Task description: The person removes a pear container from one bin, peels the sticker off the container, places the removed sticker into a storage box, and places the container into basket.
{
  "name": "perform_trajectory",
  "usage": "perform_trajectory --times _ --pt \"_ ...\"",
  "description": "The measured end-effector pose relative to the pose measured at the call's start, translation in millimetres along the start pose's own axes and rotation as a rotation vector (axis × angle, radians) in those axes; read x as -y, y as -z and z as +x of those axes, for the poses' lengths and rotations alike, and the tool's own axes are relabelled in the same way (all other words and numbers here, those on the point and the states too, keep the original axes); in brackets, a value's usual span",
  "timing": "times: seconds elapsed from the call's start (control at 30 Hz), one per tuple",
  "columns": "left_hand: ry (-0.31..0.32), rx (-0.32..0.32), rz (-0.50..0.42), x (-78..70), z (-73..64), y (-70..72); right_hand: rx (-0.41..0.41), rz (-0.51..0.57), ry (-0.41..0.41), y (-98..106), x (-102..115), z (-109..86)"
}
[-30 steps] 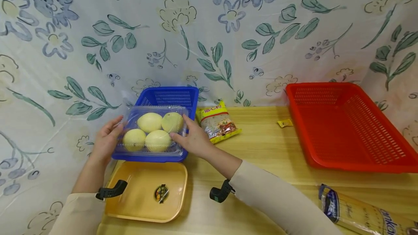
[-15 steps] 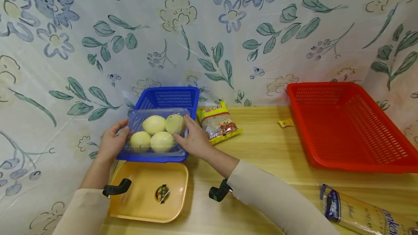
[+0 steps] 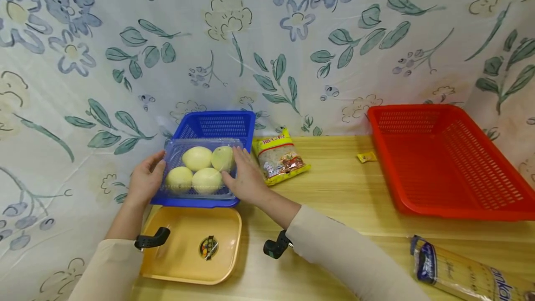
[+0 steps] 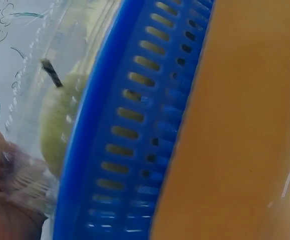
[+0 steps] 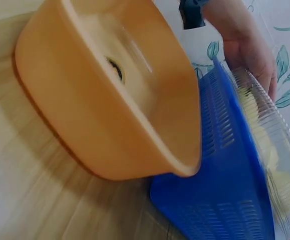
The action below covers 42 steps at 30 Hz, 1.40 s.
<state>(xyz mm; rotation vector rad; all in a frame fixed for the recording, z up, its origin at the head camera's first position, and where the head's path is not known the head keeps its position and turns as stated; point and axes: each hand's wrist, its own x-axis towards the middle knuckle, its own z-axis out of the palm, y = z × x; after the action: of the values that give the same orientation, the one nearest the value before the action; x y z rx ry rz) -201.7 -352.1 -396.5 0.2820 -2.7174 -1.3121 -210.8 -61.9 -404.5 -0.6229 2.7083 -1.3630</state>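
Observation:
A clear plastic box (image 3: 200,142) holding several pale yellow-green pears (image 3: 197,158) lies on the front part of a blue slotted basket (image 3: 221,123). My left hand (image 3: 144,180) holds the box's left edge, its thumb and fingers at the plastic. On the other side, my right hand (image 3: 250,181) grips the right edge, thumb near the front and fingers along the side. One pear's dark stem (image 4: 51,73) shows through the plastic in the left wrist view. From the right wrist, the box (image 5: 280,135) appears raised above the basket's rim; its underside is hidden.
A yellow-orange basin (image 3: 179,250) stands just before the blue basket. Right of the basket lies a yellow-edged food packet (image 3: 280,157). Farther right are a small yellow sachet (image 3: 366,157), a large red basket (image 3: 439,166) and a long noodle pack (image 3: 468,268). A floral curtain (image 3: 267,50) hangs behind.
Both hands have moved the box slightly right and down onto the blue basket. Over the last half second the box stays nearly still, while the right hand's fingers shift slightly left.

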Motion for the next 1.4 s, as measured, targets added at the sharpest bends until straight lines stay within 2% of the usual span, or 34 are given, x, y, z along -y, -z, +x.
perform_trajectory --times 0.17,0.3,0.5,0.73,0.87,1.0,1.1,1.2,1.4 --pt "-0.033 -0.008 0.050 -1.9 3.6 -7.2 0.014 -0.124 0.011 -6 -6 1.9" --pt "-0.075 0.028 0.063 -4.5 5.6 -15.1 0.029 -0.187 0.019 -13 -13 1.3" --pt "-0.092 0.036 0.054 -3.8 3.7 -17.3 0.042 -0.139 -0.016 -16 -16 -0.5" --pt "-0.090 0.028 0.053 -4.8 0.8 -17.8 0.034 -0.073 0.044 -9 -23 0.6" --pt "-0.077 0.022 0.073 -7.1 1.3 -18.0 0.018 -0.087 0.054 3 -30 3.4" --pt "-0.093 0.025 0.102 -14.3 5.9 -18.2 -0.013 -0.129 0.054 23 -44 7.8" --pt "-0.126 0.027 0.131 -23.4 12.3 -19.1 -0.022 -0.167 0.023 48 -56 9.6" --pt "-0.173 0.035 0.184 -35.7 20.2 -20.7 -0.031 -0.235 -0.026 79 -67 10.7" --pt "-0.295 0.075 0.363 -67.4 39.7 -26.6 -0.076 -0.400 -0.107 154 -86 12.4"
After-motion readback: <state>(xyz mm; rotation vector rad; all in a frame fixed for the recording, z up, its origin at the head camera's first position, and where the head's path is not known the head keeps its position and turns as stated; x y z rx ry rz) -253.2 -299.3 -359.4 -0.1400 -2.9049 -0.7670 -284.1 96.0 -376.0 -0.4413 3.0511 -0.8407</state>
